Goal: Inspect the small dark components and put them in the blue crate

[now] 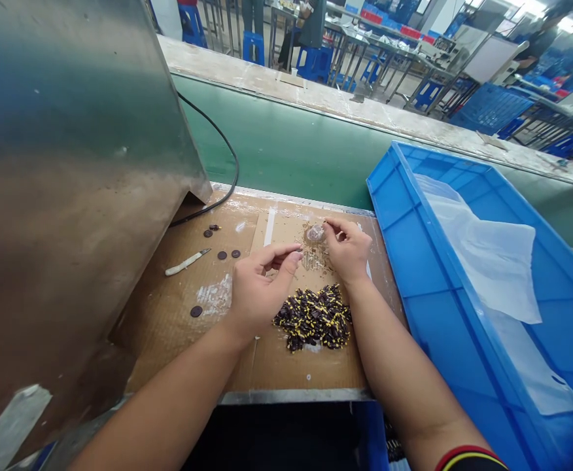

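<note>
My left hand is over the cardboard, just left of a pile of small black and yellow parts. Its thumb and forefinger are pinched around something too small to make out. Farther back and to the right, my right hand also has its fingertips pressed together, beside a small clear lump; what it holds is hidden. Between the hands, brown and whitish residue marks the cardboard.
A white-handled knife and several dark discs, one at the front, lie to the left. A metal housing stands far left, with a black cable behind. The blue crate at right holds white sheets.
</note>
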Motion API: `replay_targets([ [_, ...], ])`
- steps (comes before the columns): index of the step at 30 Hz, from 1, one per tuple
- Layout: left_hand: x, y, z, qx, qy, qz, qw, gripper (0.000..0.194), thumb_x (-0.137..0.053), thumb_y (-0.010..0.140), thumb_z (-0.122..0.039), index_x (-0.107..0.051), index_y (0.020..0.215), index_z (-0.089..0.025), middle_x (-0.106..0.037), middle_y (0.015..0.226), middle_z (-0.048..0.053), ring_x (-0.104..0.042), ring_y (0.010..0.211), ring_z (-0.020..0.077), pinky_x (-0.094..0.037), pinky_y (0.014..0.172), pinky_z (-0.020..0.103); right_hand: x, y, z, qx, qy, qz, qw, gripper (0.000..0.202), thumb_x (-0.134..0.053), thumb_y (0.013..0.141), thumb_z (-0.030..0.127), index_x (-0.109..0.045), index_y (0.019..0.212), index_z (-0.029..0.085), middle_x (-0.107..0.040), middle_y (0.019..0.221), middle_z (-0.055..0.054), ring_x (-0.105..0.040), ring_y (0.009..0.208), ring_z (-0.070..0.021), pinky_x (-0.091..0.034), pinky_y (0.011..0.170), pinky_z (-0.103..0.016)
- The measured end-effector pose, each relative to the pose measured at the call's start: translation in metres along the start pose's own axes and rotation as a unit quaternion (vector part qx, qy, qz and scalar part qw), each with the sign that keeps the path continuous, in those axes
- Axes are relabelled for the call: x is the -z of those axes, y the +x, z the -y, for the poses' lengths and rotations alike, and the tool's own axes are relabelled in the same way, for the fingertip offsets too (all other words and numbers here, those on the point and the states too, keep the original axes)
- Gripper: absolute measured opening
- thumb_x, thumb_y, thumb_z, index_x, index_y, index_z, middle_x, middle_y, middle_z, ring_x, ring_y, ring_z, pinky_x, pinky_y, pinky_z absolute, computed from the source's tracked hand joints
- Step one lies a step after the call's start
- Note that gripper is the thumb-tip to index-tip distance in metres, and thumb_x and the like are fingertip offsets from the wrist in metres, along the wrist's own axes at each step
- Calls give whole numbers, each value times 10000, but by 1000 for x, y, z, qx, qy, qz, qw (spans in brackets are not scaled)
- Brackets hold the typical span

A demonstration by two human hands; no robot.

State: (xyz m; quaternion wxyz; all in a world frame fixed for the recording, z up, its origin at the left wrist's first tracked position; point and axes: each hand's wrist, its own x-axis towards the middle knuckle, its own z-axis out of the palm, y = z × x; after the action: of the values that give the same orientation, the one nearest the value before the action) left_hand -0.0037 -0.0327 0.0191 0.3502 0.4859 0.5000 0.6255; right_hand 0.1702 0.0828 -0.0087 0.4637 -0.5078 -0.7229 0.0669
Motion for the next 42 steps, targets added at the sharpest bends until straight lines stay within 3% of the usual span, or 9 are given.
replay_targets([
  [5,0,5,-2,109,-134,-11,985,204,-728,900,-307,-720,1023,-144,-764,890,89,-735,750,148,-622,698,226,0,-1,-2,-3,1,-6,1000,176,-644,929,286,-777,1006,199,-779,907,-50,-680,778,-182,-528,769,-345],
  [11,2,9,5,165,-227,-18,960,222,-764,868,-295,-724,1019,-138,-763,899,97,-739,762,154,-631,707,224,11,-1,1,-28,4,-7,1000,157,-651,912,298,-762,976,207,-766,900,-47,-673,779,-192,-535,751,-365],
  [15,0,8,2,110,-164,-19,980,208,-775,854,-249,-749,1029,-139,-767,895,88,-748,778,156,-648,765,234,20,-10,28,-88,156,-18,984,146,-664,917,325,-735,1004,232,-755,984,-44,-693,869,-182,-570,751,-345],
  [20,-2,4,1,55,-85,-27,994,194,-763,857,-204,-775,1045,-159,-772,991,76,-757,879,164,-641,890,253,20,-25,59,-184,417,84,886,172,-746,873,365,-697,999,258,-752,972,-25,-726,903,-181,-620,671,-298],
  [24,-3,4,4,40,-55,-38,997,253,-743,876,-218,-759,1122,-158,-761,1073,82,-753,941,178,-634,923,268,18,-29,64,-226,490,132,832,212,-776,849,380,-688,997,256,-753,970,-22,-740,911,-182,-647,668,-284],
  [31,-2,4,4,8,-17,-63,998,222,-743,870,-230,-764,1072,-139,-772,980,88,-759,833,176,-656,829,287,18,-30,67,-243,506,135,816,228,-791,836,387,-688,985,248,-762,967,-30,-747,940,-186,-658,696,-277],
  [34,1,2,10,-55,78,-71,993,212,-728,877,-221,-764,1080,-173,-768,1007,75,-752,847,174,-648,835,316,18,-30,69,-248,505,135,816,233,-786,839,395,-677,980,245,-763,966,-29,-752,929,-187,-656,691,-278],
  [38,5,2,12,-183,200,-66,960,328,-726,866,-162,-722,1192,-199,-765,1057,49,-740,878,162,-619,883,335,17,-30,70,-255,504,144,812,252,-800,822,397,-676,961,228,-754,935,-29,-748,967,-200,-666,742,-306],
  [42,7,6,7,-207,222,-40,952,141,-711,890,-176,-767,1013,-216,-764,1020,30,-725,919,165,-595,897,342,17,-31,70,-254,514,147,806,263,-800,818,404,-676,966,225,-744,931,-29,-737,973,-199,-676,772,-333],
])
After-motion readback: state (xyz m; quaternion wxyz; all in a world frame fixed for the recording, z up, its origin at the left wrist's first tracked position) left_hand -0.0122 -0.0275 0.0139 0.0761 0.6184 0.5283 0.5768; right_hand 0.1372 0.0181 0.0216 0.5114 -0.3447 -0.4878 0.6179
